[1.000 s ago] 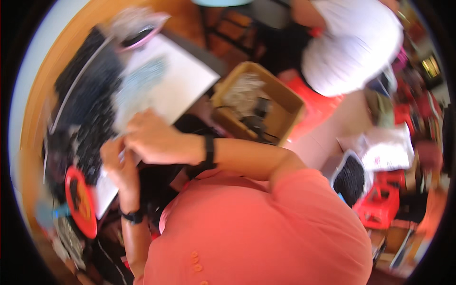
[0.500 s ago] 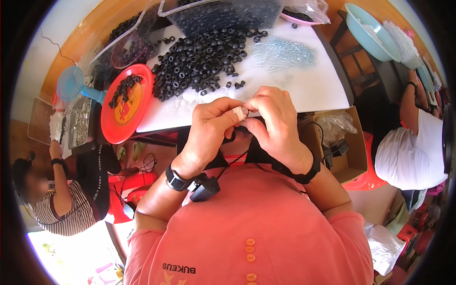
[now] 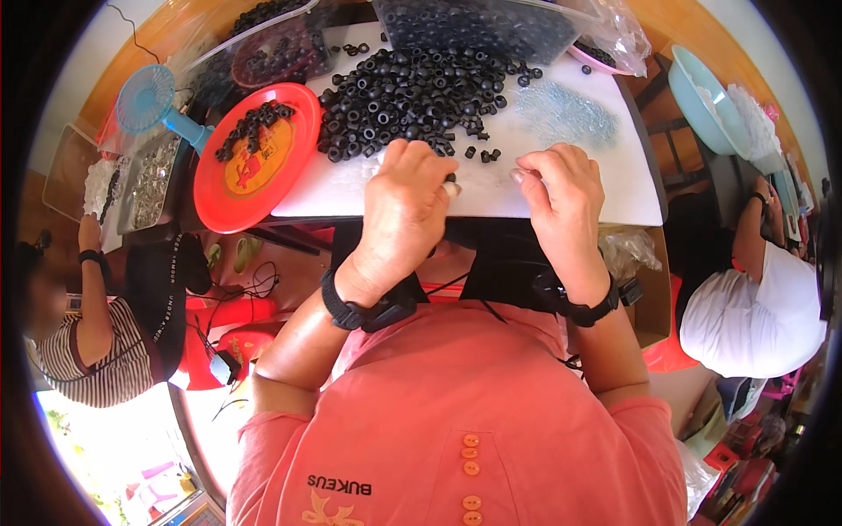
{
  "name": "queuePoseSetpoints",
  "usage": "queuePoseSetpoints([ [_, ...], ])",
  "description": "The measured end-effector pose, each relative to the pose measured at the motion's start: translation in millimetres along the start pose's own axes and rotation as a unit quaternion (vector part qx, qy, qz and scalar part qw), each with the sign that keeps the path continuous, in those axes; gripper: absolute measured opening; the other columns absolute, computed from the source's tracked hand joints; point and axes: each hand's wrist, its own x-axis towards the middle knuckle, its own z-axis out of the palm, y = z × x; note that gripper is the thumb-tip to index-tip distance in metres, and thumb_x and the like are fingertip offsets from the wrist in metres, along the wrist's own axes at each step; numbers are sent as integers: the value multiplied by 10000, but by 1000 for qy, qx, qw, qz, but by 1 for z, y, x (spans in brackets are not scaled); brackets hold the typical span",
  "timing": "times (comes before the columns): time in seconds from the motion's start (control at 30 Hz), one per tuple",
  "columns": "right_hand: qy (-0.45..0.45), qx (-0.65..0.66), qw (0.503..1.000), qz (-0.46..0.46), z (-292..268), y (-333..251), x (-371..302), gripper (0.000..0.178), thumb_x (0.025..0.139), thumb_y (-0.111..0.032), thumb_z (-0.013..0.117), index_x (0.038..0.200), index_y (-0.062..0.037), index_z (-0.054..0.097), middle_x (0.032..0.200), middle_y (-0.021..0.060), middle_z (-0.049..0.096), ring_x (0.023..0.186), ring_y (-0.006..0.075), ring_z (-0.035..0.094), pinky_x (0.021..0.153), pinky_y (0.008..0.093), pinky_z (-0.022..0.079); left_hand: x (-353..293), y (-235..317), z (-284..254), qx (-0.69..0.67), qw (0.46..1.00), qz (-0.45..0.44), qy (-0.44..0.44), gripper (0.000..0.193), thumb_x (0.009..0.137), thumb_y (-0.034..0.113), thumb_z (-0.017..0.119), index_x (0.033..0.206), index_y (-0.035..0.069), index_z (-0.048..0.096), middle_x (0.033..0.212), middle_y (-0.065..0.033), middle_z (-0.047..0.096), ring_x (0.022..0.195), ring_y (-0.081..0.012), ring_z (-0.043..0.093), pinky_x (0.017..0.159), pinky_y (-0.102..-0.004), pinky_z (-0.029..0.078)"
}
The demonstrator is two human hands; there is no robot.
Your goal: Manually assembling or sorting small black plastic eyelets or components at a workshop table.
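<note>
Over the table's near edge, my left hand [image 3: 403, 206] is closed, its taped thumb pressed against the fingers. A bit of a small black ring-shaped piece [image 3: 451, 178] shows at its fingertips; the rest is hidden. Farther right, my right hand [image 3: 568, 197] has thumb and forefinger pinched together above the white tabletop. Anything between those fingertips is too small to make out. Just beyond both hands lies a large pile of black ring-shaped pieces [image 3: 403, 101]. Beside it, to the right, spreads a patch of thin, clear bluish pieces [image 3: 566, 112].
A red plate [image 3: 303, 167] holding some black pieces sits left of the pile, near a blue handheld fan [image 3: 147, 96]. A clear bin [image 3: 465, 39] of black pieces stands behind. Co-workers sit left [image 3: 105, 342] and right [image 3: 745, 311]. A cardboard box [image 3: 653, 298] is below the table's right side.
My hands were together over the table's edge; now they are apart, the right one moved to the right. The table and its contents appear shifted rightward and up in view.
</note>
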Motion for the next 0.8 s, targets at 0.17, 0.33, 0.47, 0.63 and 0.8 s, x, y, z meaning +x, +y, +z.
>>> queuePoseSetpoints([
  [0.17,-36,-97,995,-3,17,4,-5,114,760,-86,770,853,-107,708,810,15,604,841,246,586,738,381,398,-4,4,12,124,989,50,-55,345,696,-72,667,1025,27,700,952,-112,573,906,-323,546,742,-415,505],
  [0.33,-38,-109,993,-33,16,6,-8,123,756,-86,770,857,-116,706,810,9,587,864,236,576,738,373,385,-6,0,3,23,999,2,-38,294,705,-77,639,970,37,692,937,-118,582,902,-331,547,746,-435,510],
  [0.47,-56,-87,993,-48,12,6,-8,163,737,-61,762,853,-118,663,840,26,569,888,251,572,748,395,384,-5,-6,4,26,999,29,-36,304,698,-100,609,951,46,694,920,-112,590,897,-329,554,746,-431,511],
  [0.63,-62,-69,995,-44,11,6,-8,160,742,-52,747,857,-101,647,835,31,579,880,254,573,756,395,385,1,-9,11,83,992,72,-56,248,745,-74,609,958,25,688,923,-112,597,873,-323,554,742,-418,489],
  [0.8,-42,14,999,-10,8,4,-14,170,764,-34,736,866,-106,621,854,37,586,869,258,572,753,395,384,2,-9,11,87,993,71,-47,202,770,-46,639,955,24,685,901,-116,598,870,-327,564,742,-420,498],
])
